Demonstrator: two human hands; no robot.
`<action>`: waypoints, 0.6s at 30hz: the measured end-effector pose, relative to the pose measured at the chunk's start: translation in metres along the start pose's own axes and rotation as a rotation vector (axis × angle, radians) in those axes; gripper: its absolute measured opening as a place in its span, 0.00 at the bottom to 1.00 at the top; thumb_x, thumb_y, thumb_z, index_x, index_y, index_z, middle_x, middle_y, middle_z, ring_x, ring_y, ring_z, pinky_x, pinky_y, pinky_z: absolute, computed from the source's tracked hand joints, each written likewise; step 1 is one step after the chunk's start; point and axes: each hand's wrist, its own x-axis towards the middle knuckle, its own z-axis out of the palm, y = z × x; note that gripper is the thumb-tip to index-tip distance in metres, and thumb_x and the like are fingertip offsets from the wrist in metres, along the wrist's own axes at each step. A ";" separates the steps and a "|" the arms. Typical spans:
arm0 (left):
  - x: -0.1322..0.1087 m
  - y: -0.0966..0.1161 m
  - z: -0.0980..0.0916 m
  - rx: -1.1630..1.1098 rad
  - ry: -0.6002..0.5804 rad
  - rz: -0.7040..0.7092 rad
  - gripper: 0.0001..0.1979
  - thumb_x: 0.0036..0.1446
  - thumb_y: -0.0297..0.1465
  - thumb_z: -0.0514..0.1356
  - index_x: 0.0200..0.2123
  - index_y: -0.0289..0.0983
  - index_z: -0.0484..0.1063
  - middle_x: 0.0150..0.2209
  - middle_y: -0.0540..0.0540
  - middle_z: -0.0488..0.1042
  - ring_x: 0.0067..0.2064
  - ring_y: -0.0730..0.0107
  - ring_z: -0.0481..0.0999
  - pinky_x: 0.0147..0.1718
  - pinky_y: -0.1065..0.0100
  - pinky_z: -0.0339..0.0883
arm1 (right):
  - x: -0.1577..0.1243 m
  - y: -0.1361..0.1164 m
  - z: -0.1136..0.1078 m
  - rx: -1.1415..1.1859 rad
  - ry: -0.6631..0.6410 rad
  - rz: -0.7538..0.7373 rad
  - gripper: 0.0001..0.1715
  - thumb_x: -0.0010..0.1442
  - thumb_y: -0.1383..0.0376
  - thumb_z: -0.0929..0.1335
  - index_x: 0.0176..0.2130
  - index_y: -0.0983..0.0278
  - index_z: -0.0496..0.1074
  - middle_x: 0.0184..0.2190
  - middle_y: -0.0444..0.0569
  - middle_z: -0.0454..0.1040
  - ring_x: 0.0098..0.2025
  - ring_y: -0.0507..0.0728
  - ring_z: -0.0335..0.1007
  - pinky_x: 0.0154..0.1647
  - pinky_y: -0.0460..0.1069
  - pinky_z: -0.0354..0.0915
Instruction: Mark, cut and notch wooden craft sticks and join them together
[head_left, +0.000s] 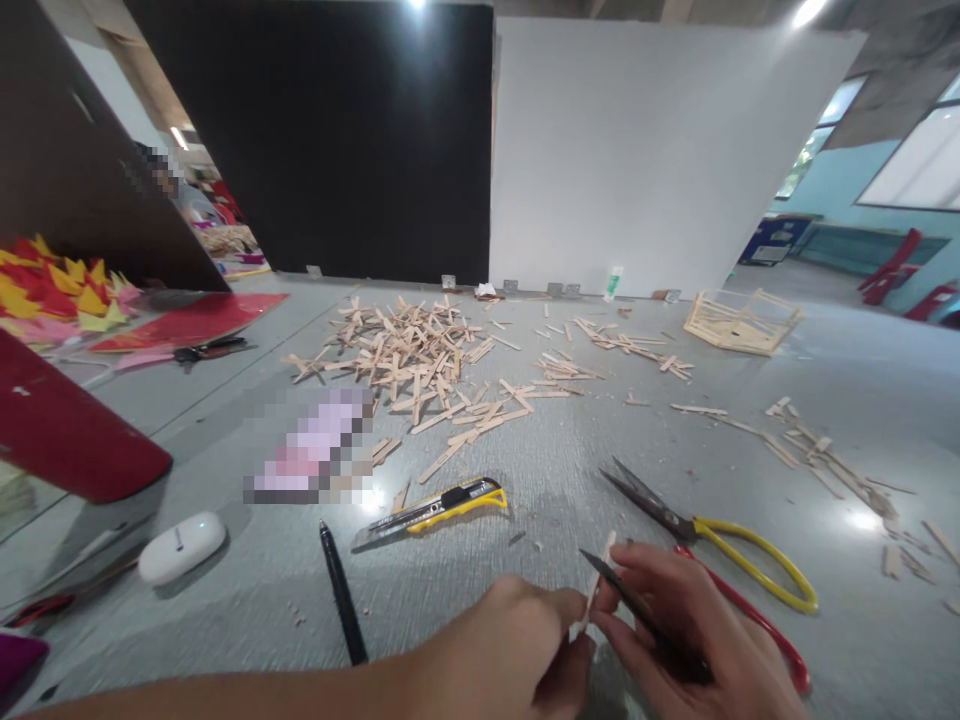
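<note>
Left fingers (pixel 573 604) pinch stick (pixel 609 543); white case (pixel 184 558) bears illegible mark (pixel 178 541).

I can't see all of the thin stick (pixel 608 546) past the left hand (pixel 525 630), and the right hand (pixel 694 610) hides the rear of the dark pointed tool (pixel 624 592). A pinkish item (pixel 319 445) reaches me only as blurred blocks; the left edge crops a red cylinder (pixel 75 430).

Pale tan flat wooden stick (pixel 593 600); black slim pointed blade (pixel 628 596); metal scissors (pixel 685 527), one handle yellow, other red; yellow-and-black box cutter (pixel 431 516); plain grey bench (pixel 547 470).
</note>
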 end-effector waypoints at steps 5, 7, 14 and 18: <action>0.003 -0.005 -0.001 -0.044 0.071 -0.022 0.10 0.68 0.35 0.55 0.32 0.39 0.67 0.25 0.52 0.64 0.25 0.71 0.62 0.26 0.68 0.55 | 0.004 -0.003 -0.001 0.026 0.006 0.035 0.11 0.73 0.54 0.68 0.51 0.55 0.70 0.37 0.45 0.83 0.31 0.54 0.86 0.30 0.41 0.77; 0.003 -0.003 -0.004 -0.083 0.171 -0.027 0.13 0.70 0.38 0.54 0.32 0.40 0.66 0.25 0.52 0.64 0.27 0.69 0.64 0.28 0.67 0.56 | 0.008 -0.002 -0.007 -0.034 -0.004 0.028 0.08 0.73 0.57 0.67 0.50 0.55 0.71 0.34 0.43 0.82 0.29 0.53 0.84 0.27 0.41 0.76; -0.005 0.017 -0.020 -0.209 0.271 -0.048 0.22 0.74 0.46 0.43 0.29 0.42 0.59 0.26 0.51 0.64 0.29 0.66 0.66 0.30 0.65 0.58 | 0.023 0.000 -0.028 -0.162 -0.131 -0.024 0.17 0.76 0.58 0.62 0.38 0.58 0.76 0.21 0.40 0.73 0.18 0.52 0.70 0.19 0.42 0.67; -0.007 0.017 -0.019 -0.201 0.342 -0.036 0.20 0.73 0.46 0.44 0.31 0.42 0.60 0.30 0.49 0.65 0.35 0.63 0.67 0.36 0.63 0.60 | 0.024 -0.004 -0.028 -0.236 -0.128 -0.142 0.13 0.74 0.64 0.63 0.39 0.58 0.76 0.24 0.41 0.78 0.21 0.52 0.75 0.23 0.43 0.71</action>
